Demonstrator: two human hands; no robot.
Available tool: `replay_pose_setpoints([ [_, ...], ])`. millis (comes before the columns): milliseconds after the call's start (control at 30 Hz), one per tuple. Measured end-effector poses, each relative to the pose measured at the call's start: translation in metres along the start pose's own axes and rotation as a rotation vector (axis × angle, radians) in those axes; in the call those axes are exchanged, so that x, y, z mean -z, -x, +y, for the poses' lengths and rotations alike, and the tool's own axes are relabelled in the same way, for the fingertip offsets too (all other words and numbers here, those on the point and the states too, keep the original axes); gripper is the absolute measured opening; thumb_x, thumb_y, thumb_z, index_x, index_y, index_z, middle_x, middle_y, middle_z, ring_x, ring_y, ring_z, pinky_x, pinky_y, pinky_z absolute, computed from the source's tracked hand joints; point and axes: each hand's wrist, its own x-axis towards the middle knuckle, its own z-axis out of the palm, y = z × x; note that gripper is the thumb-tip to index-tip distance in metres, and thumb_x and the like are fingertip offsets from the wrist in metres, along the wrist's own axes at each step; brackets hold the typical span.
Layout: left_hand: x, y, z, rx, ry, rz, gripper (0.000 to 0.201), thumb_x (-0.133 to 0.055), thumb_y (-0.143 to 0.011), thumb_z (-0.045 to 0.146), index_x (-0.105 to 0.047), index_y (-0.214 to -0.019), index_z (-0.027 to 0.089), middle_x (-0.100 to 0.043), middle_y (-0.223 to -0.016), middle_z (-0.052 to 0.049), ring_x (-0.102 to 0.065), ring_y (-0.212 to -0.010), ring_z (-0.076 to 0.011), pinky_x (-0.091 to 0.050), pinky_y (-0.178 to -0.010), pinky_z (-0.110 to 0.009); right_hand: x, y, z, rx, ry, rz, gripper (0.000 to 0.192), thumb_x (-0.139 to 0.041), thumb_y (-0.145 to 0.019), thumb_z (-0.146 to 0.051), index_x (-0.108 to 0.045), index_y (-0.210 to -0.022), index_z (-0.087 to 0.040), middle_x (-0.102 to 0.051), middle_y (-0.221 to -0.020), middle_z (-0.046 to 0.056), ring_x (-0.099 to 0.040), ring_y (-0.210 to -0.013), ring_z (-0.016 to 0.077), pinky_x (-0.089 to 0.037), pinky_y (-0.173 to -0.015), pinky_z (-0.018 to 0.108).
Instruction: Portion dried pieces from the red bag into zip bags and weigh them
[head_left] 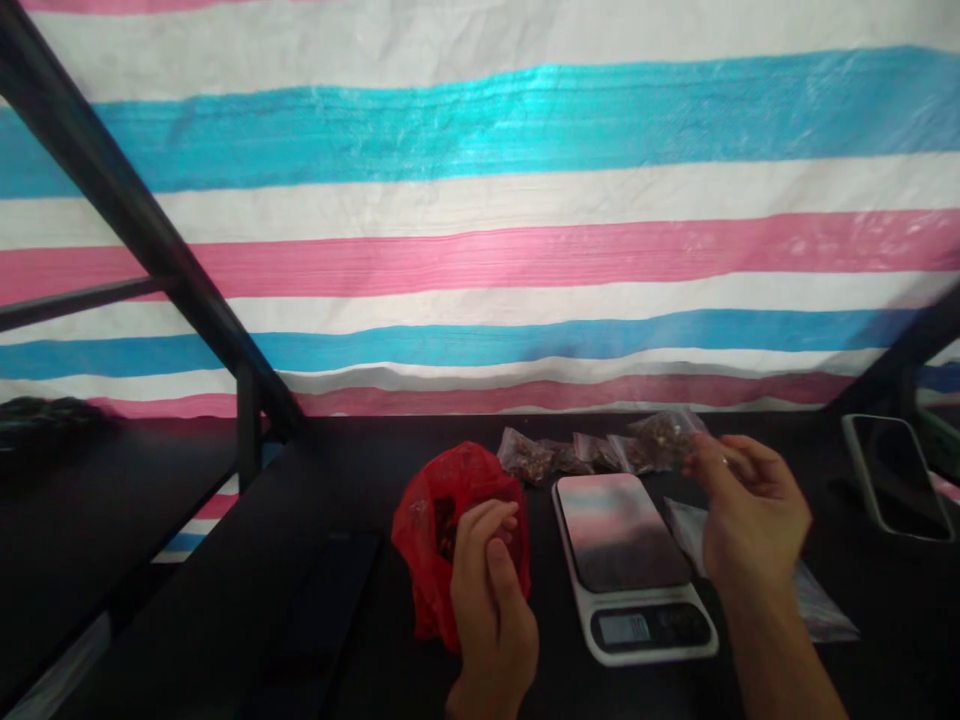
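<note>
In the head view, a red plastic bag is seen on the dark worktop, near and left of centre. The left hand is pressed against its right side, the fingers curled together on the plastic at the bag's mouth. A small clear packet of brown bits is pinched between the fingers of the right hand, held above the far right corner of a white scale. Further filled packets are laid just beyond the scale. Empty clear bags lie right of it, under the right hand. A phone is seen at the far right.
</note>
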Motion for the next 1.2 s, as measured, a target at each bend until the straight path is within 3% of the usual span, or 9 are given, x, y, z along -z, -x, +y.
replay_pose_setpoints([
  [100, 0.0, 0.001, 0.0, -0.042, -0.052, 0.001, 0.031, -0.04, -0.113, 0.025, -0.071, -0.113, 0.024, -0.068, -0.11, -0.004, -0.066, -0.1, -0.0164, -0.054, -0.085, -0.027, 0.016, -0.017, 0.012, 0.129, 0.167, 0.058, 0.043, -0.094, -0.067, -0.05, -0.071, -0.091, -0.022, -0.075, -0.08, 0.001, -0.071, -0.074, 0.0198, -0.06, -0.07, 0.033],
  [300, -0.002, 0.004, 0.001, -0.119, -0.093, -0.05, 0.029, -0.04, -0.111, 0.018, -0.068, -0.11, 0.024, -0.064, -0.11, -0.003, -0.064, -0.094, -0.0155, -0.053, -0.078, -0.026, 0.031, -0.023, 0.044, -0.038, 0.561, -0.333, 0.05, -0.073, -0.08, -0.062, -0.077, -0.106, -0.02, -0.082, -0.109, 0.016, -0.079, -0.096, 0.0312, -0.063, -0.088, 0.046],
  [400, 0.001, 0.002, -0.002, -0.155, -0.113, -0.054, 0.029, -0.04, -0.11, 0.018, -0.068, -0.111, 0.023, -0.063, -0.111, -0.004, -0.063, -0.09, -0.0152, -0.054, -0.074, -0.026, 0.04, -0.032, 0.041, -0.025, 0.545, -0.314, 0.059, -0.067, -0.082, -0.06, -0.071, -0.124, -0.019, -0.077, -0.129, 0.02, -0.079, -0.104, 0.0323, -0.062, -0.093, 0.047],
  [533, 0.005, 0.001, 0.0, -0.175, -0.147, -0.026, 0.029, -0.04, -0.11, 0.017, -0.068, -0.108, 0.022, -0.06, -0.11, -0.004, -0.062, -0.089, -0.0151, -0.054, -0.074, -0.027, 0.066, -0.052, 0.018, -0.06, 0.751, -0.395, 0.045, -0.063, -0.082, -0.053, -0.074, -0.111, -0.021, -0.082, -0.107, 0.015, -0.078, -0.093, 0.031, -0.059, -0.083, 0.042],
  [633, 0.006, 0.001, 0.004, -0.217, -0.169, -0.037, 0.029, -0.039, -0.11, 0.016, -0.067, -0.107, 0.021, -0.06, -0.108, -0.004, -0.062, -0.091, -0.0155, -0.054, -0.074, -0.026, 0.082, -0.054, 0.0, -0.117, 0.992, -0.658, 0.03, -0.063, -0.083, -0.05, -0.074, -0.087, -0.023, -0.079, -0.084, 0.01, -0.074, -0.08, 0.0281, -0.054, -0.074, 0.038],
  [733, 0.005, 0.002, 0.007, -0.273, -0.188, -0.055, 0.029, -0.039, -0.109, 0.015, -0.067, -0.107, 0.021, -0.061, -0.107, -0.004, -0.062, -0.09, -0.0153, -0.054, -0.076, -0.027, 0.084, -0.043, -0.007, -0.196, 1.085, -0.852, 0.031, -0.068, -0.081, -0.053, -0.072, -0.088, -0.023, -0.075, -0.078, 0.006, -0.069, -0.07, 0.0241, -0.051, -0.066, 0.034],
  [1000, 0.0, 0.002, 0.004, -0.357, -0.201, -0.082, 0.028, -0.04, -0.106, 0.009, -0.065, -0.109, 0.02, -0.06, -0.105, -0.007, -0.064, -0.089, -0.0176, -0.058, -0.076, -0.03, 0.078, -0.038, -0.001, -0.215, 0.998, -0.84, 0.017, -0.064, -0.081, -0.032, -0.064, -0.095, -0.023, -0.069, -0.077, 0.001, -0.065, -0.067, 0.0199, -0.048, -0.061, 0.03],
  [1133, -0.002, 0.004, 0.019, -0.414, -0.191, -0.093, 0.019, -0.054, -0.104, 0.018, -0.062, -0.121, 0.02, -0.063, -0.118, -0.01, -0.066, -0.109, -0.0214, -0.06, -0.091, -0.034, 0.068, -0.033, -0.028, -0.123, 0.699, -0.847, 0.022, -0.069, -0.083, -0.042, -0.063, -0.093, -0.024, -0.066, -0.083, 0.002, -0.063, -0.072, 0.0189, -0.051, -0.064, 0.03],
  [1200, -0.004, 0.008, 0.03, -0.441, -0.187, -0.138, 0.042, -0.065, -0.102, 0.035, -0.056, -0.138, 0.017, -0.062, -0.135, -0.016, -0.064, -0.126, -0.0265, -0.059, -0.102, -0.039, 0.053, -0.018, -0.048, -0.114, 0.507, -0.991, 0.023, -0.073, -0.087, -0.043, -0.06, -0.091, -0.024, -0.064, -0.088, 0.001, -0.062, -0.077, 0.0168, -0.052, -0.069, 0.028],
])
